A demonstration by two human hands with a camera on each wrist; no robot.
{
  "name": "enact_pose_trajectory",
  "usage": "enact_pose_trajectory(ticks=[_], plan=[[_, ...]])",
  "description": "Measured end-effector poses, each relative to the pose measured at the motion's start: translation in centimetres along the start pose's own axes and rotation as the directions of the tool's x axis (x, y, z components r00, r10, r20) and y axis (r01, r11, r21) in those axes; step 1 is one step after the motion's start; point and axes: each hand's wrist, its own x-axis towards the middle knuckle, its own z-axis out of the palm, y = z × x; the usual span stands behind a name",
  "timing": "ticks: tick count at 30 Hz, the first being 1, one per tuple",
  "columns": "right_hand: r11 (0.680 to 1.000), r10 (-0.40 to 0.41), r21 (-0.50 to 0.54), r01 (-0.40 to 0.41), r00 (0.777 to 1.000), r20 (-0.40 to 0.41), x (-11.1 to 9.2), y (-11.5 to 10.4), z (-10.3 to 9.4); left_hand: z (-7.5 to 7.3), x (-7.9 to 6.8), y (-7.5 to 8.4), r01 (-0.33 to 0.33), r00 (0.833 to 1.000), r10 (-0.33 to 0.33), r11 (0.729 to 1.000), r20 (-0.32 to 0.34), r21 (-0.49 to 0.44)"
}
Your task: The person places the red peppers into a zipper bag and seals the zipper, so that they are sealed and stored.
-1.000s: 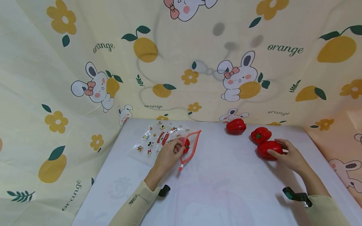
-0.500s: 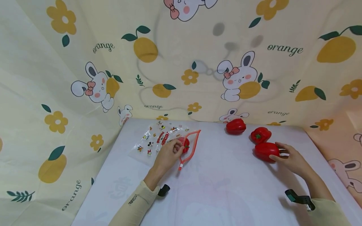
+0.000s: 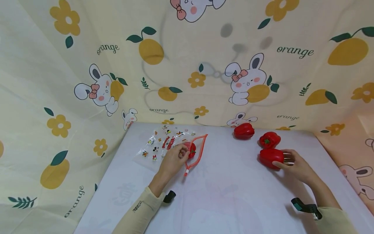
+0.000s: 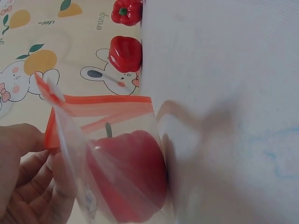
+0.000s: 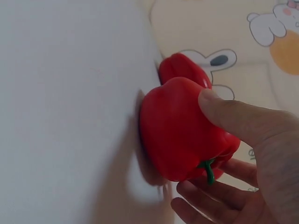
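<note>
My left hand (image 3: 174, 159) pinches the orange-red zip edge of a clear, cartoon-printed zip bag (image 3: 157, 146), holding its mouth apart. Inside the bag lies a red bell pepper (image 4: 128, 175) with a green stem, seen through the film in the left wrist view. On the right, my right hand (image 3: 298, 167) grips another red bell pepper (image 3: 271, 158), thumb on one side and fingers round the stem end. In the right wrist view that pepper (image 5: 182, 128) shows its green stem toward the palm, and its shadow falls on the table close beside it.
Two more red bell peppers lie on the white table (image 3: 222, 195): one pepper (image 3: 243, 131) near the back edge, the other pepper (image 3: 269, 140) just behind the gripped one. A patterned cloth (image 3: 187, 65) hangs behind and at both sides.
My right hand has taken the gripped pepper a little to the left, shifting it slightly from the pepper behind. My left hand and the bag stay in place.
</note>
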Motion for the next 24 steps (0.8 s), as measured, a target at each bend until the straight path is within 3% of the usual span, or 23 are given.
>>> enact_pose_trajectory(ticks=[24], plan=[[0.985,-0.161,0.062,0.162,0.987,-0.022,0.2,-5.5,4.9,0.0,0.0,0.2,0.034,0.999,-0.034,0.999,0.007,-0.004]])
